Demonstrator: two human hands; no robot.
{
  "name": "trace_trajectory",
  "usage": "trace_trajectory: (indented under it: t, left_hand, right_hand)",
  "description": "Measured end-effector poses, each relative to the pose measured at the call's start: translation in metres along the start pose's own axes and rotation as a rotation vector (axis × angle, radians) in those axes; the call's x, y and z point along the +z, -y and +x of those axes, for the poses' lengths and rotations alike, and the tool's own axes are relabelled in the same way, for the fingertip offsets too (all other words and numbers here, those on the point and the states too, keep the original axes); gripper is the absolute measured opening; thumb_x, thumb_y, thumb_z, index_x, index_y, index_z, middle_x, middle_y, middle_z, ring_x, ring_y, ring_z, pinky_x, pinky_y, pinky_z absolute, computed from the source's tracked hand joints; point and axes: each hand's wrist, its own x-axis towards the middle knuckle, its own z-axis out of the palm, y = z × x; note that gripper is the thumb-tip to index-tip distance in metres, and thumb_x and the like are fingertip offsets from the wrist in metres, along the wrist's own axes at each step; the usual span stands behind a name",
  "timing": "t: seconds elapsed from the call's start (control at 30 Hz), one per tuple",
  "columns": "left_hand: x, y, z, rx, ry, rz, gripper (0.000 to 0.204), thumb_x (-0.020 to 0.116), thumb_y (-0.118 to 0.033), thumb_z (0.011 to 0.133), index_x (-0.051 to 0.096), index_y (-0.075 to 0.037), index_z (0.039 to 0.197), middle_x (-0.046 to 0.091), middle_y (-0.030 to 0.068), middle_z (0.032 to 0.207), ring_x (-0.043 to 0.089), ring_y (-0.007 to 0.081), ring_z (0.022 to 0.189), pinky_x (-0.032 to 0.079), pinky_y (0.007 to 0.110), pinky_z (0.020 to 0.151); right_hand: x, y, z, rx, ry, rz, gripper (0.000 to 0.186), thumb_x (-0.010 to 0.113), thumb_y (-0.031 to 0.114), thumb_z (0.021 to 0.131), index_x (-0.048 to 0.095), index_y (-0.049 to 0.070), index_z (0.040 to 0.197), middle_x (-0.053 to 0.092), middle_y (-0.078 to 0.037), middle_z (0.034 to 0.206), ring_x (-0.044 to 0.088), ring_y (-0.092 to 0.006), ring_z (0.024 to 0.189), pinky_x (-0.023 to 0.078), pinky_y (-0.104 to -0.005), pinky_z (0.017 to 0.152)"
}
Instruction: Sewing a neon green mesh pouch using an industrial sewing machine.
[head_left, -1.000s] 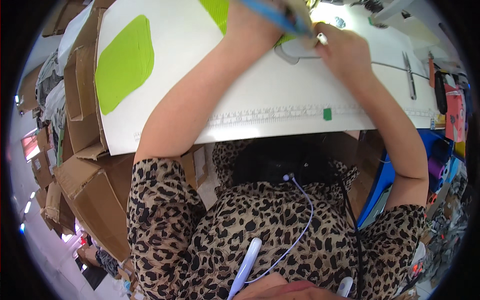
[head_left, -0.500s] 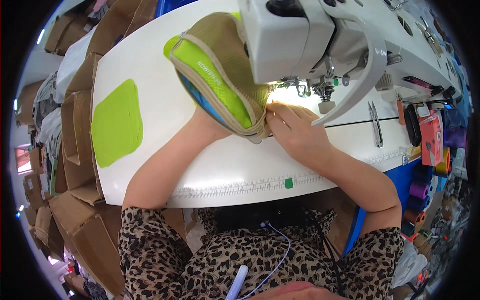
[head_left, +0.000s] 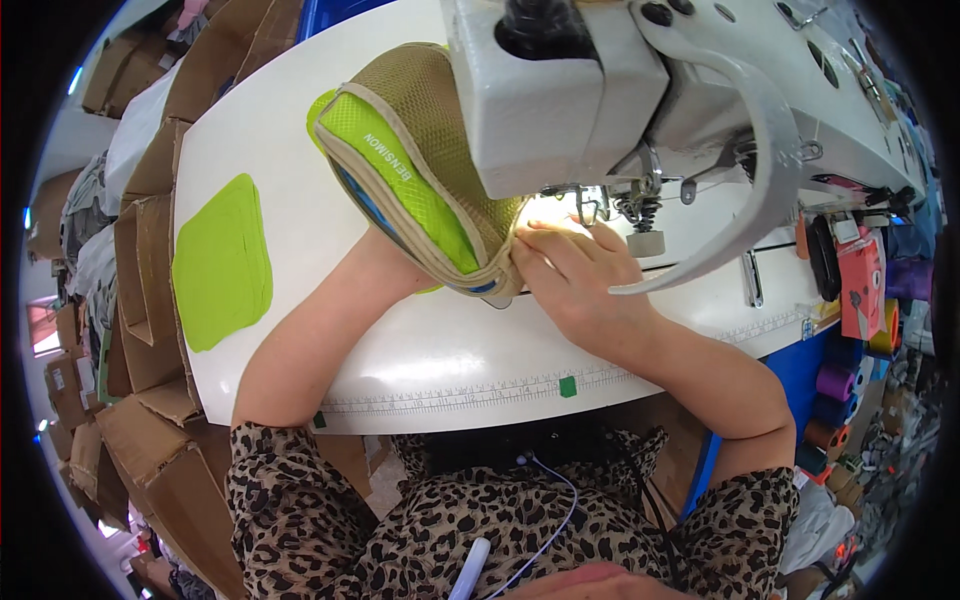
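A lime-green pouch with tan mesh and tan binding is tilted up at the left of the white sewing machine head. Its near right corner reaches the lit area by the needle, where the machine head hides part of it. My right hand pinches the pouch's bound edge at that corner, fingers bent and pressed together. Behind and under the pouch is my left hand, with only the wrist and back of the hand showing. The pouch hides its fingers.
A stack of lime-green fabric pieces lies on the white table's left side. Metal thread snips lie at the right, near a red box and thread spools. A printed ruler strip runs along the front edge. Cardboard boxes crowd the left.
The whole view has shifted, with the table and pouch lower and the machine head looking larger. My right hand keeps its pinch on the pouch's edge; the pouch stays nearly the same against the machine.
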Motion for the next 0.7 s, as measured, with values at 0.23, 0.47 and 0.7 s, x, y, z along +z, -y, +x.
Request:
trace_trajectory:
  t: [0.23,0.47,0.7]
  left_hand:
    - [0.001,0.006,0.002,-0.078,0.034,-0.099,0.057,0.086,-0.018,0.078,0.063,-0.01,0.129,0.065,0.0056,0.124,0.063,0.0186,0.112,0.052,0.035,0.098]
    - [0.005,0.028,0.005,-0.149,0.049,-0.224,0.056,0.084,-0.017,0.08,0.062,-0.01,0.131,0.065,0.0059,0.125,0.063,0.0185,0.113,0.052,0.035,0.099]
    - [-0.001,0.014,-0.003,-0.115,0.085,-0.002,0.057,0.082,-0.018,0.083,0.06,-0.01,0.134,0.063,0.0063,0.13,0.062,0.0189,0.116,0.052,0.034,0.101]
  right_hand:
    - [0.006,-0.004,-0.01,0.253,0.084,0.196,0.027,0.074,0.001,0.073,0.07,0.005,0.1,0.069,-0.003,0.1,0.072,-0.019,0.101,0.053,-0.0365,0.091]
    - [0.001,-0.008,-0.004,0.087,0.044,0.152,0.026,0.071,0.002,0.074,0.069,0.003,0.1,0.068,-0.007,0.099,0.07,-0.0261,0.095,0.055,-0.0389,0.084]
    - [-0.001,-0.011,-0.006,0.07,0.041,0.171,0.024,0.071,0.002,0.077,0.07,0.004,0.101,0.069,-0.007,0.103,0.069,-0.0267,0.098,0.055,-0.0384,0.083]
